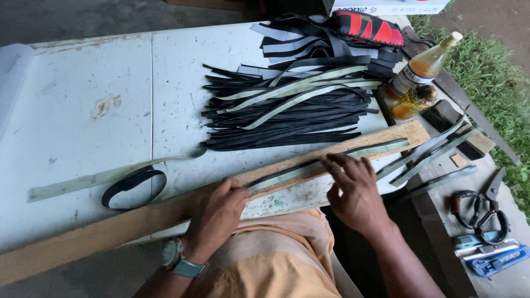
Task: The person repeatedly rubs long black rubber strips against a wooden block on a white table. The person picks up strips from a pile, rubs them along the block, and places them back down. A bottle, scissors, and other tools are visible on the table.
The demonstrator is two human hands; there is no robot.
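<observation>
A: What's on the worktop [83, 83]?

B: A long wooden board [165, 209] lies slantwise along its near edge. Behind it sits a big heap of cut black rubber strips [287, 116], some showing a pale side. That heap looks like the finished share.

A: And what's in hand?

B: One strip [331, 160] lies flat along the board. The left hand [218, 212] presses down on its near end, fingers curled over it; the right hand [353, 187] rests spread-fingered on its middle, holding it flat rather than gripping it.

A: Much left?

B: A few strips [425, 154] wait just off the board's far end, and a long pale strip with a black loop [132, 185] lies to the left. So I'd judge most is done.

A: Tools?

B: Scissors [486, 207] lie to the right, untouched, with two bottles [417, 77] beyond.
</observation>
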